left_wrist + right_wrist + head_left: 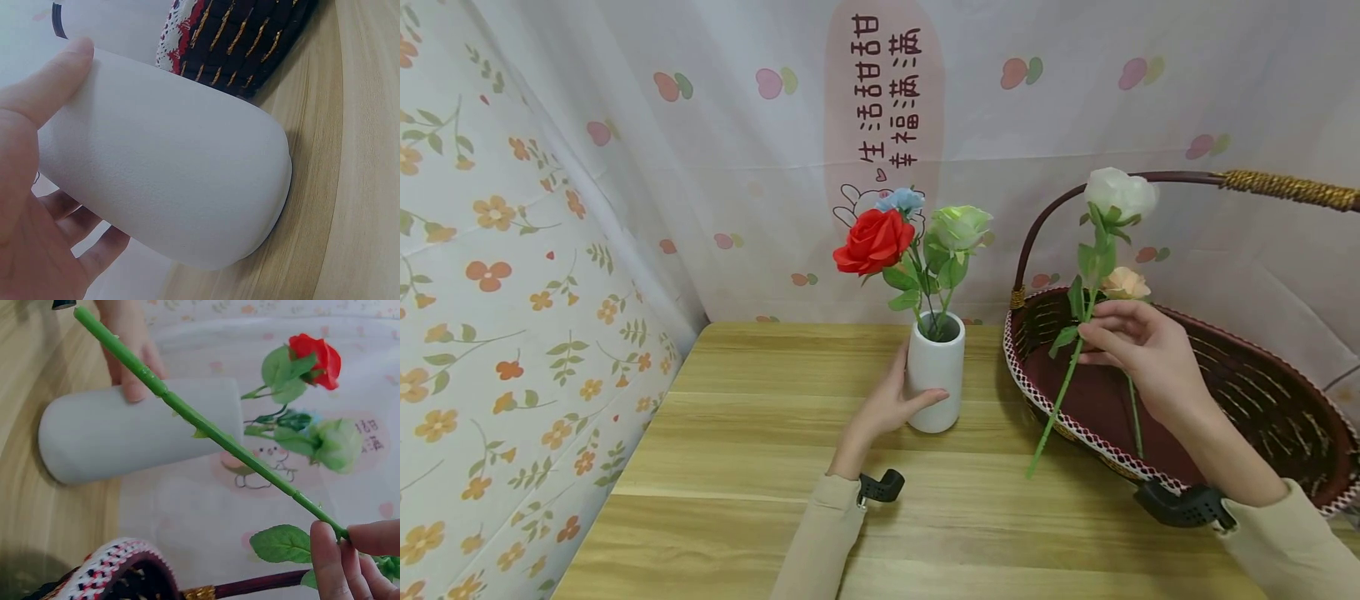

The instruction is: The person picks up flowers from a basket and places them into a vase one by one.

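Observation:
My left hand (887, 402) holds the white vase (937, 379) around its side, thumb across the front. The vase stands upright on the wooden table, also filling much of the left wrist view. In it are a red rose (874, 242), a blue flower (901, 201) and a pale green rose (961, 227). With thumb and fingers, my right hand (1157, 367) pinches the stem of a white rose (1122, 197) above the basket's near-left rim. Its stem (206, 428) slants down toward the vase side, its lower end free. Behind the right hand, a peach flower (1124, 284) leans in the basket.
A dark woven basket (1262, 354) with a red-and-white trimmed rim and a tall arched handle (1195, 177) stands at the right. The wooden table (737, 467) spreads left and in front of the vase. Printed curtains (730, 167) hang behind and at the left.

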The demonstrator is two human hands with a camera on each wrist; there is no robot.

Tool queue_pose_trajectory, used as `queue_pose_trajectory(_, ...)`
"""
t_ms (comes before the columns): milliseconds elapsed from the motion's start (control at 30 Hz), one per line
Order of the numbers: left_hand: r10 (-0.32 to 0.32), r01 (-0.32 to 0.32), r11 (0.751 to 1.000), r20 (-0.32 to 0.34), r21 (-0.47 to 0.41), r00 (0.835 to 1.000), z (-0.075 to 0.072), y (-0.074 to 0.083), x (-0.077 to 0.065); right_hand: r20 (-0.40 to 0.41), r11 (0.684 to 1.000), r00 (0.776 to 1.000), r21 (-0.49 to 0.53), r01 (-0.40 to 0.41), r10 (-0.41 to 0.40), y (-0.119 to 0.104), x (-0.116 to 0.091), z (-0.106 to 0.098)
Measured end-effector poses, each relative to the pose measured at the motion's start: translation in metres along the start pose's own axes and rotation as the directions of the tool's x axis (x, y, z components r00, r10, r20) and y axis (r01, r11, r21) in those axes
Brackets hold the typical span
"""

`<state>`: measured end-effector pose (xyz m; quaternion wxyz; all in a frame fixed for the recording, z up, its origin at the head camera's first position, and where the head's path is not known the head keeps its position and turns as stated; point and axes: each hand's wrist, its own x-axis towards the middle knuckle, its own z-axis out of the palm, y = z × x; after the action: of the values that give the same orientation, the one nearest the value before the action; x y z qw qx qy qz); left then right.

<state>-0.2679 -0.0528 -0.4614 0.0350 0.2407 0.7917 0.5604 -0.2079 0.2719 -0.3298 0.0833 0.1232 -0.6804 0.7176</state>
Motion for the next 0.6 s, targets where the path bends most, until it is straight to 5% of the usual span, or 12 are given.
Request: queue_pose_trajectory(600, -0.005, 0.005, 1.000, -0.005, 0.003, 1.000, 0.002, -0.001, 0.000, -0.083, 0.990, 0.989, 0.056, 0.128, -0.123, -0.036, 0.024, 0.015)
